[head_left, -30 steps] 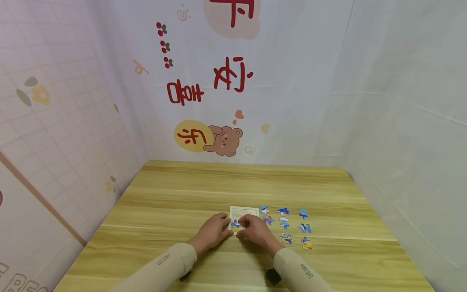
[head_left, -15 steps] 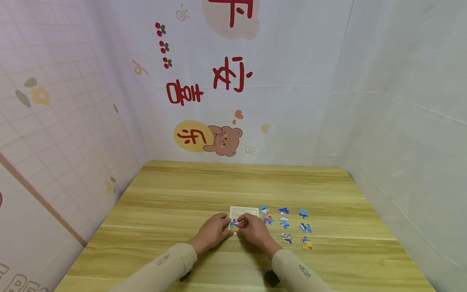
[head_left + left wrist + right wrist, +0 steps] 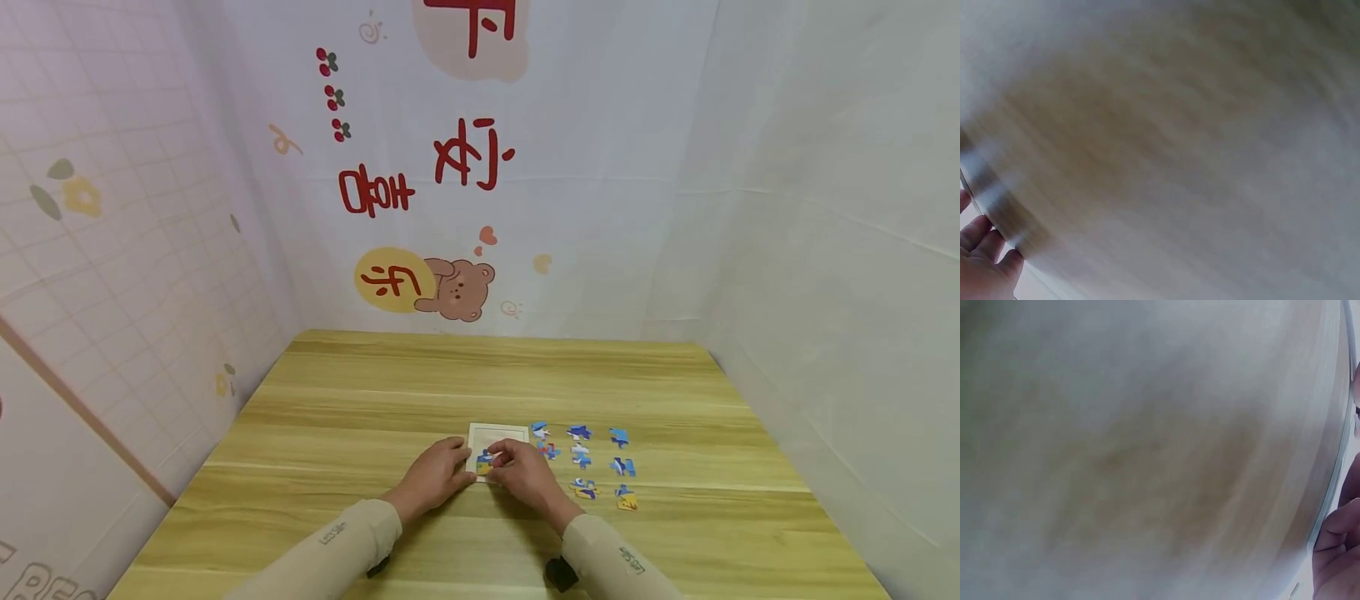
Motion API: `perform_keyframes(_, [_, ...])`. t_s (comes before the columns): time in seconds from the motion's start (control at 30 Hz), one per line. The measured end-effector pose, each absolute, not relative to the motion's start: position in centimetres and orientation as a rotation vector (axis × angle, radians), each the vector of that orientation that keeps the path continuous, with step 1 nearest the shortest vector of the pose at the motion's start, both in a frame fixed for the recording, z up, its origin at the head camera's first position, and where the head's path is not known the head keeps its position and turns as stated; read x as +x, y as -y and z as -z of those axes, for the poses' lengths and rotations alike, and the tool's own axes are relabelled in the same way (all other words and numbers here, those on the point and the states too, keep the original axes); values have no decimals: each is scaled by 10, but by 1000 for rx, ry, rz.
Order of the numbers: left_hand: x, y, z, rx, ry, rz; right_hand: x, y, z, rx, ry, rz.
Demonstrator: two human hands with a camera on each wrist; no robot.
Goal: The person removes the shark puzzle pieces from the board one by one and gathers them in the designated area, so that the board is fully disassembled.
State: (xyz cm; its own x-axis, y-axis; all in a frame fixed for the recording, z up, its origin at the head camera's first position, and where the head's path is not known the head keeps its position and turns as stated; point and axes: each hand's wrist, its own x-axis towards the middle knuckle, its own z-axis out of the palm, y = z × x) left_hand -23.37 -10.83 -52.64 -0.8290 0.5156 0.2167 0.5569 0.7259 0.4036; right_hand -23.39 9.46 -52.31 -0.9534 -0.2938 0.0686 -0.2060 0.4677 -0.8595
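In the head view, a small square pale puzzle frame (image 3: 498, 428) lies flat on the wooden table. My left hand (image 3: 435, 473) holds it at the left side, thumb low by the near corner and fingers along the edge. A blue and yellow jigsaw piece (image 3: 484, 461) is inside the frame near its lower left. My right hand (image 3: 525, 473) reaches over the frame's right part and pinches this piece between thumb and fingers, hiding the piece's right side. The wrist views are blurred and show only fingertips (image 3: 1013, 259) of the left hand and curled right fingers (image 3: 1338, 528) at their margins.
Several loose jigsaw pieces (image 3: 581, 454) lie in rough columns right of the frame, the nearest column close to its right edge. The wooden table (image 3: 360, 392) ends at a white printed curtain (image 3: 585, 217) behind and at both sides.
The pinched jigsaw piece has shifted slightly right inside the frame, away from its left edge. Both hands otherwise keep nearly the same place; the head view has turned slightly.
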Motion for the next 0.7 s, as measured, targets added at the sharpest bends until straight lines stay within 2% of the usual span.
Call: perform_keyframes(0.7, [-233, 110, 526, -894, 2847, 760, -228, -157, 519, -349, -2711, 1484])
